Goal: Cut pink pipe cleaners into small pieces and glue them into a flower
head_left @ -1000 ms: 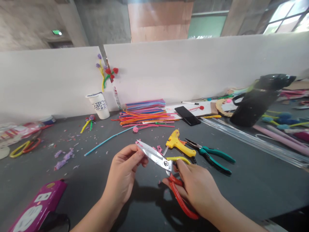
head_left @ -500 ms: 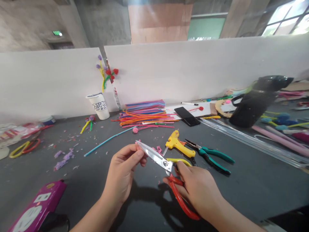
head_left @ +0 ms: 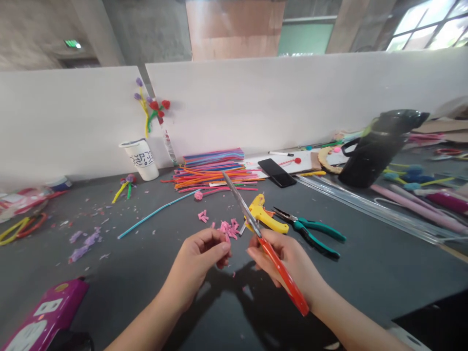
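My right hand (head_left: 287,258) is wrapped around the red handle of a pair of scissors (head_left: 239,195), whose blades are closed and point up and away from me. In my left hand (head_left: 203,258), thumb and fingertips pinch a small pink pipe cleaner piece (head_left: 227,238), mostly hidden by the fingers. Just beyond that hand lies a pile of short pink cut pieces (head_left: 232,227), with a smaller cluster (head_left: 203,216) to its left. A yellow glue gun (head_left: 268,217) rests behind the scissors, partly covered by them.
Green-handled pliers (head_left: 314,231) lie right of the glue gun. Bundled pipe cleaners (head_left: 212,170), a phone (head_left: 277,172) and a white paper cup (head_left: 141,158) stand or lie farther back. A black jug (head_left: 376,151) is at right, a purple box (head_left: 47,317) at front left.
The scissors have moved off my left fingertips and swung upright, their blades now pointing away. My left hand has shifted right and slightly down. The view has turned a little right.
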A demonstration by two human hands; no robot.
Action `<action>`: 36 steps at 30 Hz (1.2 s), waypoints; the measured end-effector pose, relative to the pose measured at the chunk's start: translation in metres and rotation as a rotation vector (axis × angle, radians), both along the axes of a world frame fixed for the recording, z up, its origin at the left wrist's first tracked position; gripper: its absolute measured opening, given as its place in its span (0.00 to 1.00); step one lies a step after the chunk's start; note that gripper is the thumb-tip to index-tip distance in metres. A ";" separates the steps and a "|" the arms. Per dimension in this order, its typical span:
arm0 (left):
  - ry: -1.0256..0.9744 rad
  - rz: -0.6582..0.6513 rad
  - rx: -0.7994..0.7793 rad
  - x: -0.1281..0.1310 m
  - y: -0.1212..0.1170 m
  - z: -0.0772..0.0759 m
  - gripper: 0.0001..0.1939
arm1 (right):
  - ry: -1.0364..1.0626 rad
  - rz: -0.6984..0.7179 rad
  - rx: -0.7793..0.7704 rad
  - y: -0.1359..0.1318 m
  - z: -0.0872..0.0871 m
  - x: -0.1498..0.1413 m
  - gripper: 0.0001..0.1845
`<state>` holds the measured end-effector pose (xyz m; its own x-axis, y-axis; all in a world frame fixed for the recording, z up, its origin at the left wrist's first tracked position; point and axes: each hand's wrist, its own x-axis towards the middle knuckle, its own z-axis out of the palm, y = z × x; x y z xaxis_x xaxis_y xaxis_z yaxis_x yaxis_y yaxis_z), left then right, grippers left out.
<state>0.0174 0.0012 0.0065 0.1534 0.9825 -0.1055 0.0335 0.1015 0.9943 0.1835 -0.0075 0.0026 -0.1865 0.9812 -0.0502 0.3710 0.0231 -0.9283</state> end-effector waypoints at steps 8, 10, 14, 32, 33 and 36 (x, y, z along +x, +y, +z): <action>0.767 -0.005 0.416 -0.015 0.024 -0.026 0.08 | 0.030 -0.069 0.057 0.006 -0.009 0.008 0.11; 0.797 -0.015 0.429 -0.014 0.028 -0.031 0.09 | 0.046 -0.069 0.048 0.007 -0.012 0.008 0.11; 0.836 -0.001 0.475 -0.024 0.040 -0.035 0.13 | 0.082 -0.071 0.033 0.008 -0.013 0.007 0.12; 1.110 0.026 0.656 -0.041 0.066 -0.046 0.13 | 0.050 -0.010 0.046 0.001 -0.001 0.004 0.16; 1.115 0.032 0.654 -0.042 0.066 -0.046 0.11 | 0.046 -0.010 0.045 0.001 0.000 0.003 0.16; 1.121 0.051 0.652 -0.044 0.065 -0.044 0.08 | 0.034 -0.019 0.048 0.000 0.000 0.003 0.16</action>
